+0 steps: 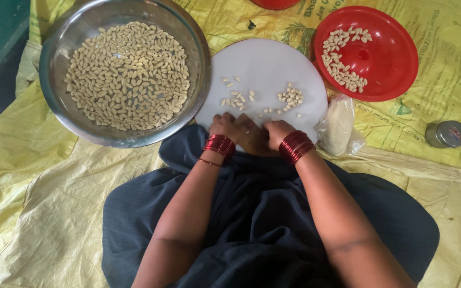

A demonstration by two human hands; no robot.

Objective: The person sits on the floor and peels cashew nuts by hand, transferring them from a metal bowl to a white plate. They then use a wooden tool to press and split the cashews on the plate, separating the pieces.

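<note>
**Red bangles and dark cloth**

A stack of red bangles is worn on the left hand's [229,127] wrist, with 1 thin thread behind it. A wider red stack is worn behind the right hand [275,132]. Forearms are left unsleeved; dark grey-blue cloth is draped at 6 o'clock.

A round board [262,64] lies on the sheet [38,176] before the person, with small heaps of nuts [290,97] on it. The left hand [229,126] and right hand [274,132] rest together at its near edge. A bowl [60,42] of nuts sits to its left, a plate [390,58] with nuts to its right, a bag [338,125] just beside the right hand, and a tin [446,134] farther right.
</note>
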